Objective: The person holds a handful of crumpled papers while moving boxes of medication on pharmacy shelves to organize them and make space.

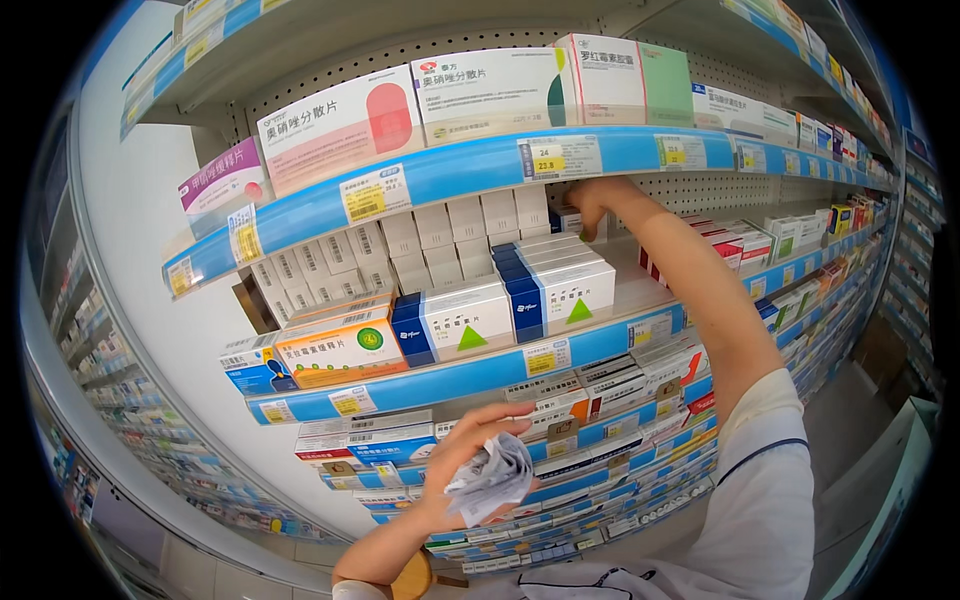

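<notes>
My left hand (457, 465) is closed around a crumpled wad of printed paper slips (495, 472), in front of the lower shelves. My right hand (592, 206) reaches under the price rail into the middle shelf. Its fingers are at a blue-and-white medicine box (568, 220) near the back, and whether they grip it is hard to see. In front of that box stand rows of blue-and-white Pfizer cartons with green triangles, one row on the right (574, 296) and one on the left (461, 319). Behind them plain white cartons (450, 229) are stacked in two layers.
Above my right hand runs a blue price rail (465, 187), with large medicine boxes (491, 94) upright behind a clear lip. Orange-and-white cartons (341, 345) stand at the left. Red-and-white boxes (724, 240) lie beyond my right forearm. A round wooden stool (412, 577) is on the floor below.
</notes>
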### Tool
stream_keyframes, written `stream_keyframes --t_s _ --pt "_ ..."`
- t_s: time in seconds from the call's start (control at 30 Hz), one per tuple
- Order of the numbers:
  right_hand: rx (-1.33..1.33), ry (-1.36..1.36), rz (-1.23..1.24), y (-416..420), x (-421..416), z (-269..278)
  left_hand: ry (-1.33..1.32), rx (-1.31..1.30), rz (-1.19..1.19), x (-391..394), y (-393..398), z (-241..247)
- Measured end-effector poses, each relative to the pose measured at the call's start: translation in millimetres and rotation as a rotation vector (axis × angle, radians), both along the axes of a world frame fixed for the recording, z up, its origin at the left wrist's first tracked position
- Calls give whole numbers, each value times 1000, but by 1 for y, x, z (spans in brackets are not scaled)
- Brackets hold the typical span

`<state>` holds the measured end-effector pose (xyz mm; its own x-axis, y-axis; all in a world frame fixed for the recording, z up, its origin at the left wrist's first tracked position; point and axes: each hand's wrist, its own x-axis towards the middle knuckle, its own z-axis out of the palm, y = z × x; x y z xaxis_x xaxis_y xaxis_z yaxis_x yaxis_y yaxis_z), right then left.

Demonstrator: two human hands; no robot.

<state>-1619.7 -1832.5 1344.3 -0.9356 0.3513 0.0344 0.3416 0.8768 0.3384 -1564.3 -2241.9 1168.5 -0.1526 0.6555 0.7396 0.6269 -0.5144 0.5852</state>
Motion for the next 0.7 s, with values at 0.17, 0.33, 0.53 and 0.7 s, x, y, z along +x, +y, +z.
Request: stream_keyframes --t_s 0.17,0.33,0.53,0.7 --pt "-103 58 -23 33 -4 -3 -32 34 12 -4 6 21" --pt "-59 167 47 14 8 4 -74 58 -51 -3 9 35" --pt "-223 193 -122 -27 86 31 -219 -54 -86 2 8 21" --pt "-268 615 19 -47 141 14 -430 -170 -240 13 15 6"
